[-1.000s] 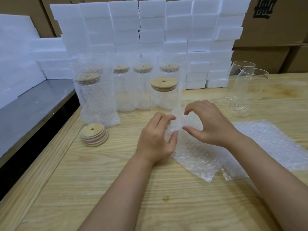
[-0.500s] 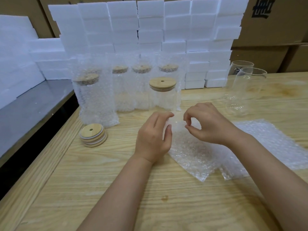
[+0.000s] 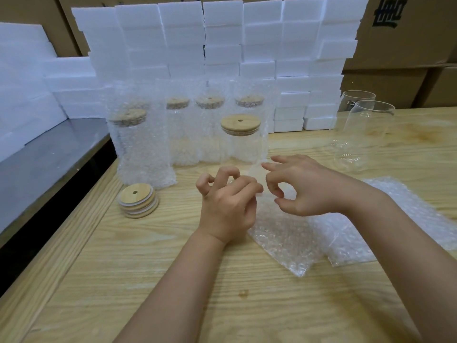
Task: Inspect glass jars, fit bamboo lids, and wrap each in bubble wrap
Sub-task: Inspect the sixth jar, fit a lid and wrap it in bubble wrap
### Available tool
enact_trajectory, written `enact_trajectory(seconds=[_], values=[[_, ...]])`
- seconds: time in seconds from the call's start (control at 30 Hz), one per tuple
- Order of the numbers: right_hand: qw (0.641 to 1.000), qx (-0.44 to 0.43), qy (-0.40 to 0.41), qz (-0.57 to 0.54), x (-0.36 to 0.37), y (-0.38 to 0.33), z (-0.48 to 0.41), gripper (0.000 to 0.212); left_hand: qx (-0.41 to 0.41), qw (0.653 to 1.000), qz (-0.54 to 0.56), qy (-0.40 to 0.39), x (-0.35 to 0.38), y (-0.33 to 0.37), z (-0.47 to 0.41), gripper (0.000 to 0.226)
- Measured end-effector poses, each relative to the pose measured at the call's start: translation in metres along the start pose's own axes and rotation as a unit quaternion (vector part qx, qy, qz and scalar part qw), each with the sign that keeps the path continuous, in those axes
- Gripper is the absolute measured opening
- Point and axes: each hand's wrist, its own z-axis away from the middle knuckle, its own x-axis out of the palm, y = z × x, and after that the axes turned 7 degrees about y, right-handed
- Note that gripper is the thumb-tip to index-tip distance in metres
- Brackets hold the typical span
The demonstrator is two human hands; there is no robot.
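A flat bubble wrap bag (image 3: 284, 233) lies on the wooden table (image 3: 148, 256) in front of me. My left hand (image 3: 227, 206) pinches its upper edge from the left with curled fingers. My right hand (image 3: 306, 189) pinches the same edge from the right between thumb and forefinger, its other fingers spread. Just behind my hands stands a bare glass jar (image 3: 241, 149) with a bamboo lid (image 3: 240, 123). Several lidded jars in bubble wrap (image 3: 141, 149) stand behind and to its left. Loose bamboo lids (image 3: 138, 200) are stacked at the left.
Two open glass jars without lids (image 3: 363, 134) stand at the right rear. More bubble wrap bags (image 3: 408, 219) lie under my right forearm. A wall of white foam blocks (image 3: 222, 45) backs the table, with cardboard boxes (image 3: 408, 45) behind. A grey metal surface (image 3: 49, 149) adjoins on the left.
Both hands have shifted on the bag's top edge. My left fingers have curled more and my right fingers have spread, and the mouth of the bag has lifted slightly between them.
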Motion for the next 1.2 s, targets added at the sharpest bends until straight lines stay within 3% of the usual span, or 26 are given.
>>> enact_trajectory(seconds=[0.07, 0.1, 0.2, 0.23, 0.33, 0.47, 0.8, 1.03, 1.2], values=[[1.000, 0.026, 0.003, -0.010, -0.005, -0.002, 0.000, 0.022, -0.002, 1.000, -0.006, -0.012, -0.001, -0.001, 0.000, 0.018], [0.998, 0.035, 0.047, -0.033, -0.006, -0.001, -0.001, 0.020, -0.007, 1.000, -0.009, -0.016, -0.001, 0.000, 0.001, 0.018], [0.940, 0.096, 0.279, -0.170, -0.009, 0.001, -0.007, 0.026, -0.030, 0.999, -0.006, -0.030, -0.001, 0.001, 0.001, 0.022], [0.918, 0.123, 0.317, -0.203, -0.008, 0.002, -0.011, 0.034, -0.038, 0.999, -0.002, -0.033, 0.000, 0.002, 0.001, 0.027], [0.910, 0.168, 0.288, -0.248, -0.003, -0.002, -0.028, 0.069, -0.038, 0.998, 0.004, -0.045, 0.000, 0.002, 0.000, 0.030], [0.899, 0.157, 0.246, -0.326, 0.008, -0.011, -0.054, 0.085, -0.015, 0.997, 0.002, -0.076, -0.001, -0.003, 0.000, 0.022], [0.834, 0.151, 0.346, -0.402, 0.023, -0.012, -0.068, 0.059, -0.042, 0.985, 0.084, -0.147, -0.005, -0.001, -0.002, 0.035], [0.724, 0.142, 0.465, -0.489, -0.019, -0.003, -0.044, 0.053, -0.090, 0.973, 0.107, -0.181, -0.006, -0.002, -0.003, 0.041], [0.679, 0.171, 0.423, -0.575, -0.038, 0.003, -0.028, 0.049, -0.108, 0.967, 0.121, -0.195, -0.006, -0.001, -0.003, 0.041]])
